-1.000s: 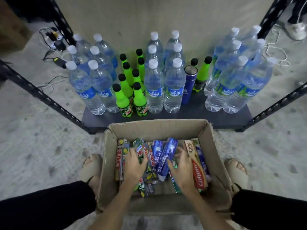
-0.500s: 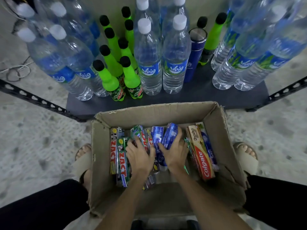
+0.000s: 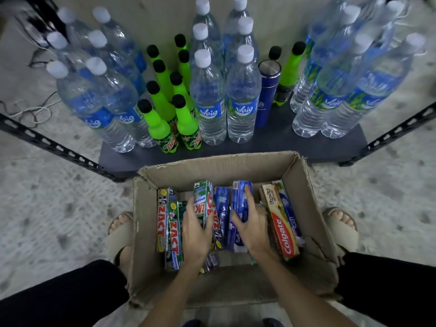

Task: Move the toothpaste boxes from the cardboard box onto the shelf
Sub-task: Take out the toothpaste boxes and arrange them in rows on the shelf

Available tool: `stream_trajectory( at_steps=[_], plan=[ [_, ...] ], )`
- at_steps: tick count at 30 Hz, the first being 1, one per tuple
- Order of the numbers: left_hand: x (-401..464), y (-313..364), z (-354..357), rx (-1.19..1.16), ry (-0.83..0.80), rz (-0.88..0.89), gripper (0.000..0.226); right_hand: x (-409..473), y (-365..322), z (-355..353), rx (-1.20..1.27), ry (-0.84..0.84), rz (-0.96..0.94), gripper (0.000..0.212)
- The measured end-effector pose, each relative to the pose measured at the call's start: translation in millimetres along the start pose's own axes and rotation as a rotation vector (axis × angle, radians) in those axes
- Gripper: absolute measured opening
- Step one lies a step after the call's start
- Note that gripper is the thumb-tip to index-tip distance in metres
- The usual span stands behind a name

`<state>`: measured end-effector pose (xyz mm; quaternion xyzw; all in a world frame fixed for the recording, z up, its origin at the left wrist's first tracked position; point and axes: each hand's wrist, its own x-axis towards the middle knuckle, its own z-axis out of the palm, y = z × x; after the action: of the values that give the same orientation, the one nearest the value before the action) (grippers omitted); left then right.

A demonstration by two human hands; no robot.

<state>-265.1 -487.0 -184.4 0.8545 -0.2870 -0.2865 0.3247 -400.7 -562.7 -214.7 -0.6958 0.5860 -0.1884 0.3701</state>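
Observation:
An open cardboard box sits on the floor between my feet, with several toothpaste boxes lying in it. My left hand wraps around a green and red Zact box near the middle. My right hand grips a blue toothpaste box beside it. Two more Zact boxes lie at the left and a red Colgate box at the right. The dark shelf board lies just beyond the cardboard box.
Tall Waig water bottles crowd the shelf at left, middle and right. Green Mountain Dew bottles and a blue flask stand among them. Black slotted shelf rails run out on both sides. Cables lie on the floor at far left.
Both hands have closed tighter on their boxes, and the green Zact box and the blue box now tilt up at their far ends. The view has shifted slightly back from the shelf.

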Motion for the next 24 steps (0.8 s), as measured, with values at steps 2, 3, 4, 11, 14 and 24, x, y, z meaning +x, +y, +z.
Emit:
stream_trajectory(
  at_steps=[2, 3, 4, 11, 14, 24],
  plan=[
    [-3, 7, -6, -0.037, 0.019, 0.004, 0.070, 2, -4, -10, -0.044, 0.003, -0.036, 0.086],
    [-4, 12, -9, -0.053, 0.025, 0.010, 0.069, 3, -7, -15, -0.066, 0.016, -0.060, 0.085],
    [-6, 16, -13, -0.061, 0.033, 0.024, 0.069, 4, -10, -21, -0.087, 0.031, -0.082, 0.085],
    [-29, 63, -54, -0.046, 0.111, 0.120, 0.068, -2, -45, -79, 0.043, 0.035, -0.213, 0.081],
    [-44, 90, -81, -0.006, 0.157, 0.199, 0.061, -6, -67, -114, 0.093, 0.026, -0.312, 0.080],
    [-67, 211, -198, -0.060, 0.178, 0.573, 0.061, -16, -188, -284, 0.079, 0.005, -0.617, 0.083]
  ],
)
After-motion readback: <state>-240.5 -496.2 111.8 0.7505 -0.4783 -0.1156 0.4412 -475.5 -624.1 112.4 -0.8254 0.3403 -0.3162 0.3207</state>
